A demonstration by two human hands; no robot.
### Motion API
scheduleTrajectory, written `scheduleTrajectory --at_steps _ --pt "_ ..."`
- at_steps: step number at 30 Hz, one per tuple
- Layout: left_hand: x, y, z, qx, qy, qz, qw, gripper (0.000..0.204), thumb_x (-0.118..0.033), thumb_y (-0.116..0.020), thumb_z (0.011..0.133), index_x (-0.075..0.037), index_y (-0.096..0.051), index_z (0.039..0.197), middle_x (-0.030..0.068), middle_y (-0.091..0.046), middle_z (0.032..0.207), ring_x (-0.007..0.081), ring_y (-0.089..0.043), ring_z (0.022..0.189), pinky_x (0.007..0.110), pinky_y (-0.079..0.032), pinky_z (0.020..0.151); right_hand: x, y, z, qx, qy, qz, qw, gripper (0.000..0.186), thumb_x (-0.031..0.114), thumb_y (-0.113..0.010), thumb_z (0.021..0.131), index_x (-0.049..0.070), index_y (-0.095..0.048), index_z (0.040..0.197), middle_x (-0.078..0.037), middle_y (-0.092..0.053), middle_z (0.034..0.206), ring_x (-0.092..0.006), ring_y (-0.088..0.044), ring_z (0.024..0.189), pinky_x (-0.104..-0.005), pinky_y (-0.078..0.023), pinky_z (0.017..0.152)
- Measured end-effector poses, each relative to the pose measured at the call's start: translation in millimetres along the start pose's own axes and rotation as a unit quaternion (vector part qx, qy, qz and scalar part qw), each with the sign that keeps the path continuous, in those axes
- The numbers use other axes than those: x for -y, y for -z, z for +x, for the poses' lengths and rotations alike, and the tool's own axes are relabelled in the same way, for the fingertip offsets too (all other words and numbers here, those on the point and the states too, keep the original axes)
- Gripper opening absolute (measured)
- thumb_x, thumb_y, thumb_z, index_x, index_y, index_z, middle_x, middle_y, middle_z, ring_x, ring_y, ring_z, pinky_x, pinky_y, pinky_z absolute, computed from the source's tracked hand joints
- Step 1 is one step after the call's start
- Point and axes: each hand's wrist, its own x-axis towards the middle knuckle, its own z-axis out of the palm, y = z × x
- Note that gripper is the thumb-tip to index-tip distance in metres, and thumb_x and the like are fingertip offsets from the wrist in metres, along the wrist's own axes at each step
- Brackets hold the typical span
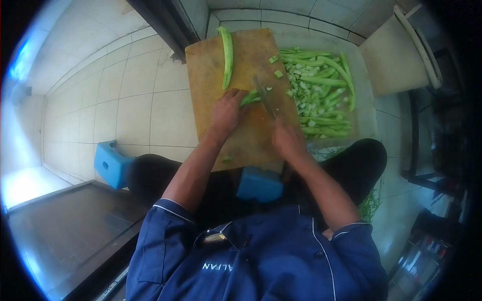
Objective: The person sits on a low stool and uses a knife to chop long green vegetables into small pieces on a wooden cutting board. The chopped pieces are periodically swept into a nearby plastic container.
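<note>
My left hand (228,109) is closed around a green, bean-like vegetable stalk (250,99), pressing it on the wooden cutting board (211,65). In my right hand (288,139) is a knife (266,99), its blade blurred and lying across the stalk's right end. A longer pale green gourd-like vegetable (228,57) rests at the board's upper left, apart from both hands. Small cut pieces (278,74) lie near the board's right edge.
Right of the board, a pale tub (366,125) holds long green vegetables (324,80) and chopped bits. A white container (396,55) stands at the upper right. Blue stool parts (259,184) show below the board, and another blue stool (113,164) is at left. Green trimmings (370,205) lie on the tiles.
</note>
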Motion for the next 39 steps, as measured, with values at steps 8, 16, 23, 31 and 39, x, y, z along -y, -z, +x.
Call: scheduleTrajectory --at_steps 8,16,23,31,39 --pt "5.7 16.2 1.5 -0.027 0.007 0.013 1.0 0.043 -0.021 -0.077 0.08 -0.009 -0.064 0.119 0.0113 -0.065 0.113 0.033 -0.062 0.106 0.043 -0.052 0.088 18.5 15.4 2.3 -0.026 0.032 0.054 0.998 0.027 0.017 -0.046 0.097 -0.004 -0.048 0.113 -0.029 -0.066 0.075 -0.0489 -0.066 0.076 -0.0583 -0.051 0.069" --pt "3.4 22.9 -17.3 -0.002 0.02 0.026 0.999 0.044 -0.023 -0.08 0.077 -0.009 -0.065 0.115 0.0119 -0.066 0.11 0.033 -0.063 0.104 0.044 -0.052 0.087 16.5 7.1 -8.5 -0.004 0.03 0.054 0.998 0.025 0.018 -0.043 0.099 -0.002 -0.05 0.112 -0.03 -0.067 0.08 -0.0494 -0.066 0.078 -0.0589 -0.051 0.071" --pt "5.8 26.4 -22.1 0.001 0.016 0.017 1.0 0.04 -0.024 -0.079 0.077 -0.009 -0.066 0.113 0.0127 -0.066 0.105 0.0353 -0.064 0.099 0.045 -0.052 0.086 15.4 6.9 -11.1 0.004 0.044 0.022 0.999 0.022 0.016 -0.046 0.096 -0.001 -0.05 0.109 -0.03 -0.067 0.08 -0.0502 -0.066 0.081 -0.0592 -0.051 0.073" --pt "7.9 25.6 -27.6 0.014 0.043 0.027 0.999 0.044 -0.024 -0.081 0.074 -0.008 -0.066 0.112 0.0131 -0.066 0.105 0.0359 -0.064 0.099 0.046 -0.052 0.085 26.2 17.8 -16.0 0.048 0.048 0.008 0.998 0.019 0.013 -0.045 0.096 -0.002 -0.052 0.105 -0.03 -0.068 0.083 -0.0495 -0.066 0.084 -0.0573 -0.052 0.075" --pt "4.2 42.0 -40.3 0.085 0.107 0.073 0.988 0.04 -0.022 -0.08 0.072 -0.009 -0.068 0.108 0.0127 -0.066 0.104 0.0357 -0.065 0.099 0.046 -0.052 0.084 20.7 3.4 -14.0 0.083 0.048 -0.01 0.995 0.023 0.016 -0.041 0.099 -0.003 -0.053 0.105 -0.028 -0.068 0.084 -0.0481 -0.066 0.085 -0.0571 -0.052 0.078"
